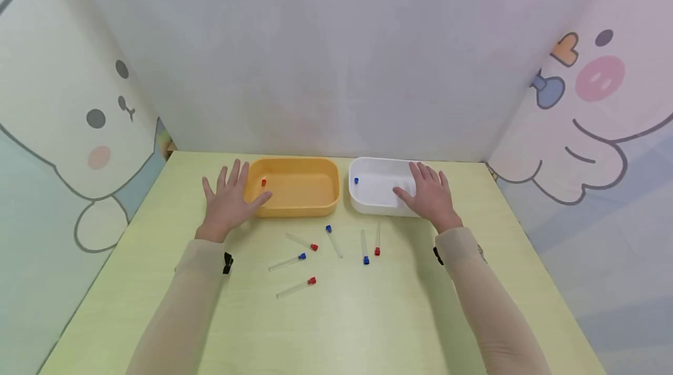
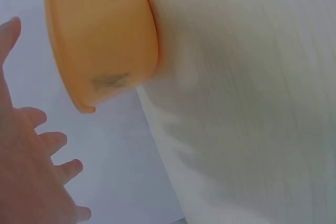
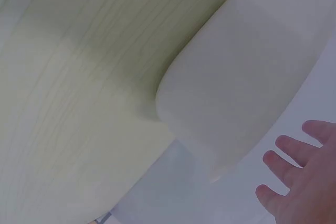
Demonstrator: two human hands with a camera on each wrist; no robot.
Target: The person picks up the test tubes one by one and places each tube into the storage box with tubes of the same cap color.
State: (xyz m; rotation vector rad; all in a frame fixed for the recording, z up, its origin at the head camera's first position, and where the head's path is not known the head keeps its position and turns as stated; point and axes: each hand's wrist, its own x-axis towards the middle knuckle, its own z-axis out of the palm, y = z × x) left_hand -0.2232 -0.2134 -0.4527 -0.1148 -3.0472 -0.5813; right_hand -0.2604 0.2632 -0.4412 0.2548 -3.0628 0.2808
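Note:
My left hand (image 1: 226,202), fingers spread, hovers at the left end of an orange tray (image 1: 294,212). My right hand (image 1: 432,197) is spread the same way over the right end of a white tray (image 1: 378,209). Neither hand holds anything. Inside the orange tray lies a small red cap (image 1: 264,182); the white tray has a small blue cap (image 1: 356,180). In the left wrist view the fingers stand apart from the orange tray wall (image 2: 105,35). The right wrist view has the fingers beside the white tray wall (image 3: 226,77), with a gap.
Several clear tubes with red or blue caps lie scattered before the trays, such as a red-capped tube (image 1: 294,290) and a blue-capped tube (image 1: 364,243). The pale wooden table (image 1: 368,328) ends at a grey back wall (image 1: 336,71). Cartoon-printed panels stand at both sides.

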